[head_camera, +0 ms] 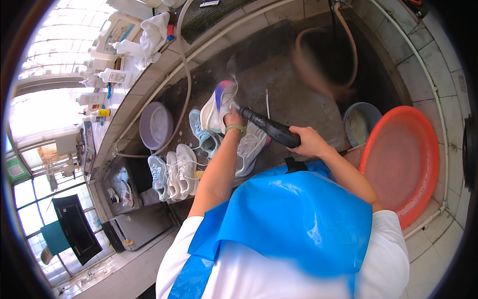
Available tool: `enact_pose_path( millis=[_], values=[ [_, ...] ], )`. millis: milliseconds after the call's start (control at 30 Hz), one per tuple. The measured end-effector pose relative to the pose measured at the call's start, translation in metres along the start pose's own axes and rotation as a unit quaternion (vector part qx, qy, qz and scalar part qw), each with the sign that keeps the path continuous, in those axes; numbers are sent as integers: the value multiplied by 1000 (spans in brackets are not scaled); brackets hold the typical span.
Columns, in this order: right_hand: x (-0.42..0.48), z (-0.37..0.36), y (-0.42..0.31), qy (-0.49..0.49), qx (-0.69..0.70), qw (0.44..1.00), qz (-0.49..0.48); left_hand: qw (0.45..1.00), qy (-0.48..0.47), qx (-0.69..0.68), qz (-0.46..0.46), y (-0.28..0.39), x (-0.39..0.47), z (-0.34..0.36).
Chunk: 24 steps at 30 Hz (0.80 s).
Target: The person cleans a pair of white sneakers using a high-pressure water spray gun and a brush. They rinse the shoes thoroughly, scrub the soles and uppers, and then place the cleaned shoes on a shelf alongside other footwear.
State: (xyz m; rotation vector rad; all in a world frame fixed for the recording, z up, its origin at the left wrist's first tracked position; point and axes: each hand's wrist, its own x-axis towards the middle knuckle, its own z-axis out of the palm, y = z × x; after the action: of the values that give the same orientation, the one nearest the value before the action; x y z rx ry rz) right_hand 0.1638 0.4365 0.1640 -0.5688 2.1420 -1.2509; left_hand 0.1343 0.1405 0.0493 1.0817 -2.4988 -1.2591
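Observation:
My left hand, with a pale green bangle at the wrist, grips a white sneaker by its opening. The sneaker is tilted, its purple-and-pink sole edge facing up. My right hand is closed around the handle of a black spray gun. Its nozzle points at the held sneaker from close by, and fine spray hangs around it. A light blue sneaker lies just left of my left wrist. Another white sneaker rests below the gun, partly hidden by my left forearm.
Several sneakers stand on the ledge at left. A lilac basin, a grey bucket and a large red basin surround the wet trough floor. A hose crosses the left side. Bottles line the tiled shelf.

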Motion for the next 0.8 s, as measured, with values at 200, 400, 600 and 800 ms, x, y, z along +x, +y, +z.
enact_pose_path(
  millis=[200, 400, 600, 800],
  values=[
    [7, 0, 2, 3, -13, 1000, 15, 985, -9, -59, -162, -22, 8, -17],
    [5, 4, 2, 16, -16, 999, 41, 976, -5, -137, -170, -6, 1, -16],
    [7, 8, 7, 22, -15, 999, 29, 975, -5, -147, -166, -25, 13, -15],
    [8, 4, 14, 18, -28, 998, 58, 970, -10, -165, -178, -29, 13, -12]
  ],
)
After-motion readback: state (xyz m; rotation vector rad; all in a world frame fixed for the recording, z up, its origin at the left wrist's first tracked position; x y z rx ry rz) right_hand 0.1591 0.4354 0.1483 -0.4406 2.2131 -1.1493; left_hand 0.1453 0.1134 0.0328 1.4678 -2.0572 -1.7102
